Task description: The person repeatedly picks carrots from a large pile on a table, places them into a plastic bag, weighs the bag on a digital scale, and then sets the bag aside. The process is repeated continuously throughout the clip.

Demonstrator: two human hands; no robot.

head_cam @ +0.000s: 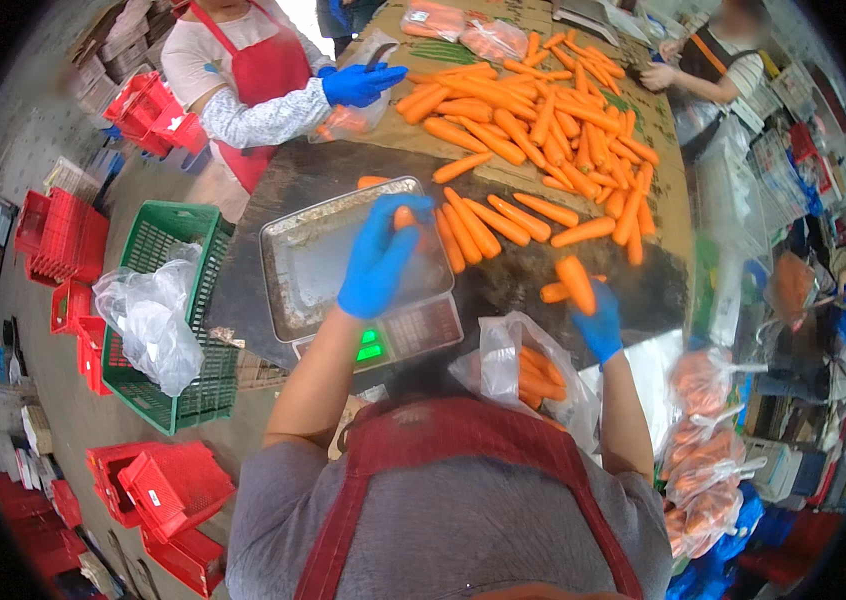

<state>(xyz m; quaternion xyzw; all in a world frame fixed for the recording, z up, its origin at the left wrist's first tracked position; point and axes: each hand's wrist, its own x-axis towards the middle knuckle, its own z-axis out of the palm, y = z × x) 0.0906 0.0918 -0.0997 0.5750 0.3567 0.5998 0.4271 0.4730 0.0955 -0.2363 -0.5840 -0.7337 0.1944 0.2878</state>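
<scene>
My left hand (378,259), in a blue glove, grips a carrot (404,217) above the right part of the scale's metal tray (318,315); only the carrot's end shows. Below the tray, the scale's panel (423,326) has a lit green display. At the right, my blue-gloved right hand (599,322) has its fingers around an upright carrot (574,283). Behind it a second carrot (554,293) lies crosswise; whether the hand holds that one too is unclear. Between my arms, a clear plastic bag (498,356) stands partly open with several carrots (541,375) inside.
A large carrot heap (528,120) covers the table's far side. Across at left, a co-worker's gloved hand (363,85) holds a dark object. Another person (715,67) stands at far right. A green crate (175,225) is left; filled carrot bags (700,450) are right.
</scene>
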